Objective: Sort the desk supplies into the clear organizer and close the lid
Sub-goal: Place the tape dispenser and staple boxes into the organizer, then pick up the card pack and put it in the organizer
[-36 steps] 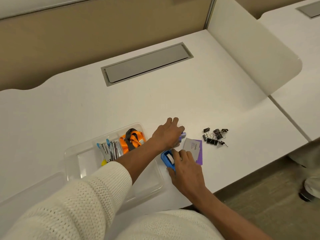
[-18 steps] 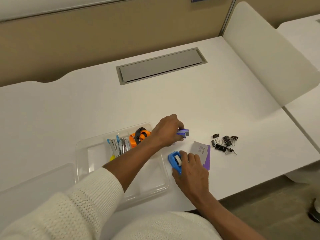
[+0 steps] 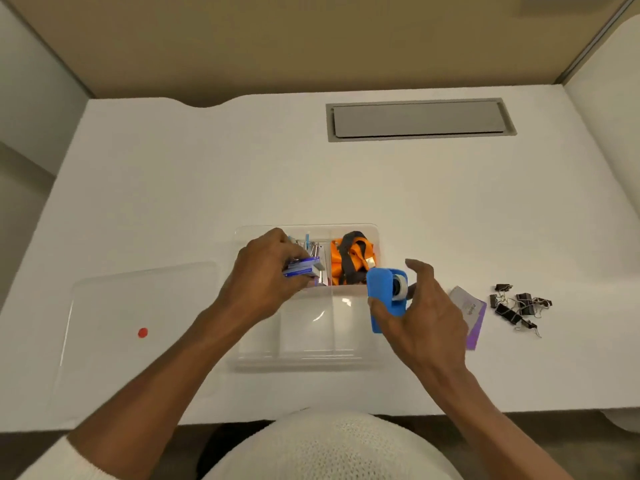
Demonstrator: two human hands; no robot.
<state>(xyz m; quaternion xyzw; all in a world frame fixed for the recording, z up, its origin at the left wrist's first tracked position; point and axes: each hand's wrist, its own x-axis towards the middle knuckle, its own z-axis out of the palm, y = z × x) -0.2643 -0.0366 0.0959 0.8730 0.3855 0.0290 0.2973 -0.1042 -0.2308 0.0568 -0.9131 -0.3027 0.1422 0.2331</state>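
The clear organizer sits on the white desk in front of me. My left hand hovers over its back left compartment, shut on a small purple-blue staple box. My right hand holds a blue tape dispenser above the organizer's right edge. An orange and black lanyard fills the back right compartment, and several small metal and blue items lie in the back left one. The front compartments hold nothing. The clear lid, with a red dot, lies flat to the left.
A purple and white card packet lies right of my right hand. Several black binder clips are scattered further right. A grey cable hatch is set into the desk at the back. Beige partition walls enclose the desk.
My left hand carried the staple box leftward over the organizer's back left compartment. My right hand lifted the blue tape dispenser off the desk to the organizer's right edge. The camera swung left.
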